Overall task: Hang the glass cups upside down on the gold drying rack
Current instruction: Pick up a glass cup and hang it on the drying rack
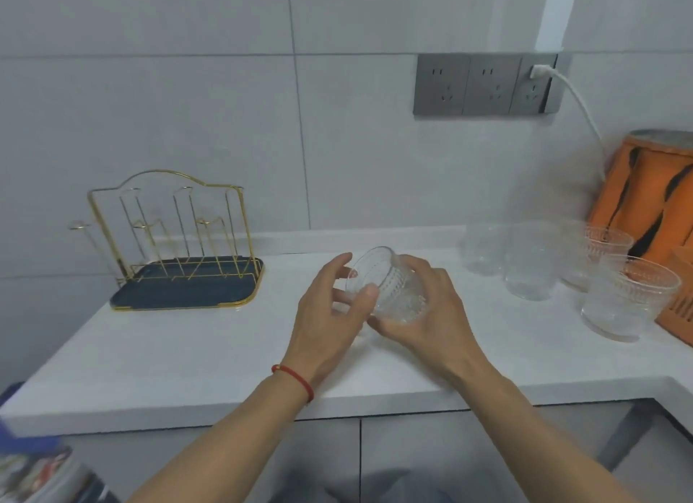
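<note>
Nearest, two bare forearms reach over the white tabletop [187, 352]; the left wrist wears a red cord [296, 377]. The right hand [423, 307] wraps its grip around the base of a ribbed glass cup [390, 285], tilted on its side with the mouth facing left, lifted above the tabletop. The left hand [326, 311] has its grip loose and spread, thumb tip touching the cup's rim, fingers behind it. Farther left, the gold rack [168, 225] stands on a dark tray [187, 289], its pegs bare. To the right, more cups [532, 266] stand upright beside an orange holder [645, 202]. Behind, grey sockets [483, 84] on the tiled wall hold one white plug [540, 71].
</note>
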`<state>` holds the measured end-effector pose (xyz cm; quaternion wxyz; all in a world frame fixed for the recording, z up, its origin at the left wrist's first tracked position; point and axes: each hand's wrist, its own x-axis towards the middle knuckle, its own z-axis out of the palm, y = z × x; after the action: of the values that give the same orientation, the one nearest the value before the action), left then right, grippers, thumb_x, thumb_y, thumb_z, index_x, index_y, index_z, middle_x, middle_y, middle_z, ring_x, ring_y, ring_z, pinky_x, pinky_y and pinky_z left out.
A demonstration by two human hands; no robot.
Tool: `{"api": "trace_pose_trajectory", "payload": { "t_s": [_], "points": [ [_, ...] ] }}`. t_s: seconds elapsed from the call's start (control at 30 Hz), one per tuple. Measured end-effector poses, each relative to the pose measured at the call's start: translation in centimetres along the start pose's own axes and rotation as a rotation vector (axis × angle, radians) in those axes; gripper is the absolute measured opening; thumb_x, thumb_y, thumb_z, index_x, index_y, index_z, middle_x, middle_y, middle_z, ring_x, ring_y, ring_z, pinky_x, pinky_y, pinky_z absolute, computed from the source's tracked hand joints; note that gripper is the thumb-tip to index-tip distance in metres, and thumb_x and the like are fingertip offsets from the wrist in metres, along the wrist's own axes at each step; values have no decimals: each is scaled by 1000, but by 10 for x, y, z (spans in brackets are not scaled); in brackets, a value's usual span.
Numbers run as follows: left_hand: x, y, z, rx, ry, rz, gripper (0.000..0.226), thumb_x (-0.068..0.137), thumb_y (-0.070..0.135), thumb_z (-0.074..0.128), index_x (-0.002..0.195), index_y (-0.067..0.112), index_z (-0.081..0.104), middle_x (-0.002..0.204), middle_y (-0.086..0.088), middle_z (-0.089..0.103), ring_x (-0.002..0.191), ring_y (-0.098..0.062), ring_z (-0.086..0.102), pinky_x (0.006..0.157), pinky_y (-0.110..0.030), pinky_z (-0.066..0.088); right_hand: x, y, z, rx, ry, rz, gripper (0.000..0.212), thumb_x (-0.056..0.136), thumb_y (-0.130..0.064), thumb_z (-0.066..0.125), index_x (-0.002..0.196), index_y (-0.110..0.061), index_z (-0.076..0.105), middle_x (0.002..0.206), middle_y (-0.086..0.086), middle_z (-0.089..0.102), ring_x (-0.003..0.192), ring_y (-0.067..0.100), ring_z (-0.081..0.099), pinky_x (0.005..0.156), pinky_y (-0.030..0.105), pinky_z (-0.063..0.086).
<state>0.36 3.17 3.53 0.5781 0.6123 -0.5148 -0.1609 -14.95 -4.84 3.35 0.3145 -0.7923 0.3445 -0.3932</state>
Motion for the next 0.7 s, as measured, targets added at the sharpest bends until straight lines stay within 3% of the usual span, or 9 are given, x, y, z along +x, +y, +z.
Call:
{"api": "trace_pose_trajectory", "payload": {
  "t_s": [0.07, 0.13, 0.27, 0.37, 0.43, 0.5, 0.57, 0.63, 0.7],
  "points": [
    [-1, 5, -21, -20, 111, -40, 66, 71, 69, 65, 131, 43, 54, 113, 17, 62, 102, 0, 62, 80, -12, 51, 10, -20, 22, 90, -119, -71, 81, 58, -63, 87, 126, -70, 45, 122, -16, 51, 113, -17, 50, 84, -1, 42],
    [0, 4, -49, -85, 230, -89, 60, 71, 62, 69, 126, 38, 61, 114, 12, 64, 105, 4, 61, 78, -7, 50, 20, -34, 39, 252, -247, -53, 69, 70, -67, 79, 132, -66, 49, 128, -12, 56, 117, -9, 57, 93, 13, 48],
    [0, -2, -101, -339, 257, -179, 45, 90, 38, 70, 130, 20, 61, 126, -4, 68, 114, -19, 67, 91, -49, 60, 42, -56, 67, 701, -480, 180, 44, 100, -57, 50, 137, -36, 60, 129, 8, 70, 106, 26, 74, 90, 50, 62],
    [5, -11, -129, -341, 161, -180, 40, 93, 43, 63, 130, 27, 63, 124, 0, 70, 111, -17, 69, 88, -42, 62, 58, -71, 83, 725, -412, 159, 38, 101, -46, 56, 126, -21, 69, 123, 14, 72, 102, 36, 73, 79, 45, 63],
    [9, -20, -151, -122, 172, -192, 41, 93, 58, 47, 119, 35, 71, 122, 7, 70, 107, -6, 68, 87, -31, 59, 74, -83, 86, 672, -245, 164, 40, 88, -50, 62, 116, -24, 73, 120, 5, 74, 96, 27, 76, 77, 44, 64],
    [15, -41, -179, 299, 267, -205, 50, 96, 56, 37, 103, 28, 77, 113, 7, 72, 104, -7, 65, 82, -23, 50, 99, -99, 81, 538, -8, 171, 42, 77, -56, 61, 111, -32, 70, 103, -16, 74, 72, 10, 76, 86, 49, 63],
    [18, -63, -200, 780, 259, -244, 47, 98, 47, 40, 108, 16, 73, 116, -3, 70, 111, -21, 59, 87, -35, 51, 129, -120, 73, 459, 167, 158, 40, 76, -59, 60, 110, -38, 65, 103, -21, 67, 60, 6, 73, 92, 51, 60],
    [17, -84, -207, 997, 198, -289, 42, 98, 45, 39, 117, 18, 66, 124, -4, 61, 118, -24, 48, 99, -41, 45, 158, -146, 73, 437, 184, 102, 41, 78, -60, 60, 113, -38, 63, 111, -17, 65, 58, 2, 73, 92, 50, 60],
    [17, -99, -204, 981, 200, -306, 42, 97, 48, 37, 117, 20, 61, 121, -2, 55, 118, -24, 44, 102, -40, 41, 186, -174, 84, 395, 129, 53, 49, 77, -62, 60, 118, -36, 61, 106, -19, 61, 60, 3, 75, 87, 43, 59]
  ]
}}
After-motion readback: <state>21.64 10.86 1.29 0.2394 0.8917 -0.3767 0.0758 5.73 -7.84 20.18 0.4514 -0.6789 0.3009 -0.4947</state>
